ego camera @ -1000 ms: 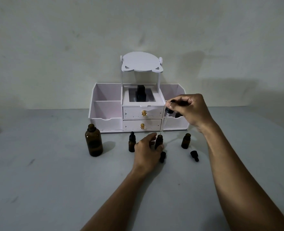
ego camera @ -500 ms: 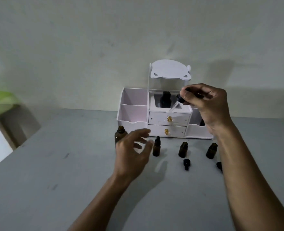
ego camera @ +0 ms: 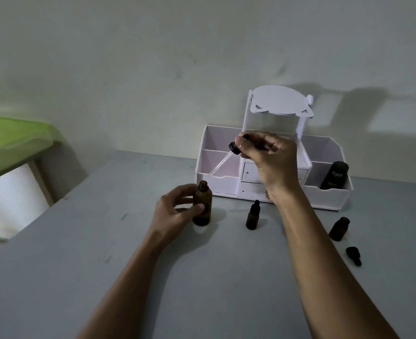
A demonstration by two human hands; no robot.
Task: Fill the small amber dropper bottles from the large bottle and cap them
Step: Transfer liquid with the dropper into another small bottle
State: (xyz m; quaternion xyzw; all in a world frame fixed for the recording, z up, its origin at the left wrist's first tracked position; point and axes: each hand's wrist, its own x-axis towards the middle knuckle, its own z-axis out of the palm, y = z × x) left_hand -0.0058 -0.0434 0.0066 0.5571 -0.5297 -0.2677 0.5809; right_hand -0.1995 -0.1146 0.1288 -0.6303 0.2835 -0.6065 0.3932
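Observation:
The large amber bottle [ego camera: 202,204] stands open on the grey table, and my left hand [ego camera: 176,211] grips its body from the left. My right hand [ego camera: 268,155] is raised in front of the white organizer and pinches the black bulb of a dropper [ego camera: 235,148]; its clear glass tube slants down-left toward the large bottle's mouth, tip still above it. A capped small amber bottle [ego camera: 252,216] stands in the middle. An uncapped small bottle [ego camera: 339,228] stands at the right, with a loose black dropper cap [ego camera: 353,255] lying beside it. My right forearm hides another small bottle's spot.
A white organizer [ego camera: 329,192] with drawers and side bins stands at the back against the wall; a dark Kahf bottle [ego camera: 334,176] leans in its right bin. A green-topped table [ego camera: 11,143] sits off the left edge of the grey table [ego camera: 79,241].
My left hand left the small bottle and took hold of the large bottle. My right hand carried the dropper up and left. The camera view swung left.

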